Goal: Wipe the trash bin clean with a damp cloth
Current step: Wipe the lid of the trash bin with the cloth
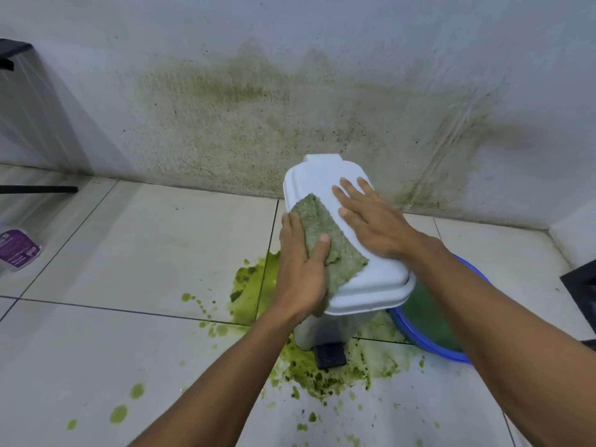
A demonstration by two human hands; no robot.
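While the white trash bin (304, 333) stands on the tiled floor (129, 253) close to the wall, you have both hands on its closed lid (319, 179). The green-stained cloth (329, 240) lies on the lid, just left of your right fingers, and its lower end hangs over the lid's edge under your left palm. Your left hand (301, 272) grips the cloth: the thumb lies across it, and the other fingers, pressed together, run along its left border at the side of the lid. Your right hand (371, 221) rests flat on the lid, with the fingers straight and a little spread. I cannot tell whether its thumb touches the cloth.

Below your left wrist, the black pedal (330, 356) comes out from the bin's base. A thick green spill (251, 285) covers the tiles left of your left fingers and around the pedal. Under your right forearm a blue basin (432, 346) stands just beside the bin. Beyond your fingertips the wall (322, 91) carries greenish stains. Far to the left of your left hand lies a purple packet (17, 250).
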